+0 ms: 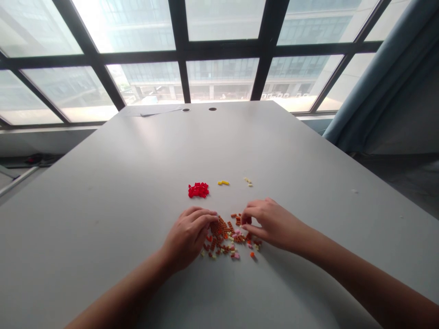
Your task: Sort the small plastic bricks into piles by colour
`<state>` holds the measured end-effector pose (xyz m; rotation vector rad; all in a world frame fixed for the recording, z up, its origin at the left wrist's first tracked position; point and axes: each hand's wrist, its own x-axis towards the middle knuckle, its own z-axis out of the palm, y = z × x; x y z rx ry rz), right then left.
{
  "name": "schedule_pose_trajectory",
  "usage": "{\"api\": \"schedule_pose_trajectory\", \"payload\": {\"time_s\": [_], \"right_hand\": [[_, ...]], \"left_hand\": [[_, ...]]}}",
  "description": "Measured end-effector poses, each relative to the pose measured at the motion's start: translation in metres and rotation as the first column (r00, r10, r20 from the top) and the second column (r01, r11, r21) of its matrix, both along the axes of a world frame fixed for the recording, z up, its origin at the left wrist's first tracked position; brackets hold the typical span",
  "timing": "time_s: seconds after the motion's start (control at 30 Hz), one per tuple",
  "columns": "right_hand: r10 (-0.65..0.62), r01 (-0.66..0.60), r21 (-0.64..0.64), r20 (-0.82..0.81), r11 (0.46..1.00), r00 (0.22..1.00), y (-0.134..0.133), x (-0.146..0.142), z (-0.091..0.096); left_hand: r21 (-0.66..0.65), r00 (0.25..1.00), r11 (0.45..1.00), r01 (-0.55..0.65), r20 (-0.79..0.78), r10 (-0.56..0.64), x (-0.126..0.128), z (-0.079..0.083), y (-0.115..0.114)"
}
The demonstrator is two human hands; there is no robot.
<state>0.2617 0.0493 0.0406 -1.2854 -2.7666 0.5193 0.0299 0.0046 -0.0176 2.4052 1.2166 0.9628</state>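
A mixed pile of small toy building bricks [222, 233], mostly brown with orange, pink and pale yellow ones, lies on the white table between my hands. My left hand [187, 235] rests at the pile's left edge, its fingers stretched over the brown bricks and touching them. On the right side, my right hand [265, 221] has thumb and forefinger brought together in a pinch beside a few brown bricks [238, 220]. Whatever is between those fingertips is too small to make out. One orange brick [252, 254] lies apart at the near right of the pile.
Beyond my hands sit a heap of red bricks [198, 190], a few yellow bricks [223, 183] and several pale yellow bricks [248, 182]. The white table [154, 155] runs back to large windows. Papers [151, 110] lie at its far edge; a blue curtain [373, 77] hangs right.
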Motion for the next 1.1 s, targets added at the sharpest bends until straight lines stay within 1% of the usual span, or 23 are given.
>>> {"api": "schedule_pose_trajectory", "payload": {"time_s": [0.07, 0.1, 0.17, 0.23, 0.3, 0.4, 0.53, 0.6, 0.73, 0.77, 0.8, 0.83, 0.9, 0.93, 0.97, 1.0, 1.03, 1.1], "right_hand": [[-0.072, 0.079, 0.1, -0.076, 0.992, 0.994, 0.015, 0.01, -0.005], [-0.132, 0.151, 0.17, -0.117, 0.974, 0.984, 0.024, 0.016, -0.009], [-0.242, 0.286, 0.289, -0.179, 0.914, 0.954, 0.043, 0.026, -0.02], [-0.278, 0.331, 0.344, -0.195, 0.879, 0.941, 0.058, 0.032, -0.031], [-0.279, 0.336, 0.368, -0.201, 0.867, 0.939, 0.066, 0.035, -0.04], [-0.276, 0.345, 0.379, -0.227, 0.858, 0.934, 0.066, 0.038, -0.044], [-0.265, 0.335, 0.343, -0.235, 0.878, 0.935, 0.063, 0.041, -0.043], [-0.266, 0.332, 0.334, -0.228, 0.882, 0.937, 0.064, 0.04, -0.046], [-0.301, 0.392, 0.364, -0.284, 0.845, 0.911, 0.067, 0.034, -0.051], [-0.3, 0.403, 0.353, -0.31, 0.845, 0.902, 0.065, 0.033, -0.05], [-0.288, 0.395, 0.321, -0.333, 0.861, 0.898, 0.062, 0.033, -0.047], [-0.262, 0.362, 0.261, -0.347, 0.895, 0.9, 0.056, 0.033, -0.043], [-0.173, 0.206, 0.062, -0.343, 0.977, 0.923, 0.042, 0.035, -0.033], [-0.117, 0.104, -0.056, -0.332, 0.993, 0.936, 0.033, 0.037, -0.028], [-0.071, 0.024, -0.146, -0.323, 0.989, 0.944, 0.025, 0.038, -0.024], [-0.039, -0.029, -0.205, -0.321, 0.978, 0.946, 0.018, 0.04, -0.021], [-0.021, -0.058, -0.233, -0.323, 0.971, 0.946, 0.011, 0.041, -0.019], [-0.014, -0.07, -0.236, -0.337, 0.969, 0.941, 0.003, 0.043, -0.02]], "left_hand": [[-0.003, 1.0, 1.0, 0.005, 0.003, -0.005, 0.0, 0.0, 0.0], [-0.004, 1.0, 1.0, 0.007, 0.003, -0.007, 0.0, 0.0, 0.0], [-0.004, 1.0, 1.0, 0.006, 0.004, -0.006, 0.0, 0.0, 0.0], [-0.004, 1.0, 1.0, 0.002, 0.006, -0.002, 0.0, -0.001, 0.0], [-0.004, 1.0, 1.0, 0.004, 0.005, -0.004, 0.0, -0.001, 0.0], [-0.008, 1.0, 1.0, 0.008, 0.003, -0.008, 0.0, 0.0, 0.0], [-0.008, 1.0, 1.0, 0.006, -0.001, -0.006, -0.001, 0.0, 0.0], [-0.003, 1.0, 1.0, 0.002, -0.001, -0.002, 0.0, 0.0, 0.0], [0.009, 1.0, 1.0, -0.002, 0.007, 0.002, 0.0, 0.0, 0.0], [0.009, 1.0, 1.0, -0.001, 0.005, 0.0, 0.0, 0.001, 0.0], [0.008, 1.0, 1.0, 0.001, 0.002, -0.001, 0.0, 0.001, 0.0], [0.009, 1.0, 1.0, 0.002, 0.0, -0.002, 0.0, 0.001, 0.0], [0.01, 1.0, 1.0, 0.003, -0.003, -0.003, 0.0, 0.001, 0.0], [0.009, 1.0, 1.0, 0.002, -0.001, -0.002, 0.0, 0.001, 0.0], [0.007, 1.0, 1.0, 0.0, 0.001, 0.0, 0.0, 0.001, 0.0], [0.005, 1.0, 1.0, -0.001, 0.003, 0.001, 0.0, 0.001, 0.0], [0.003, 1.0, 1.0, -0.002, 0.003, 0.002, 0.0, 0.001, 0.0], [0.005, 1.0, 1.0, -0.002, 0.003, 0.002, 0.0, 0.001, 0.001]]}}
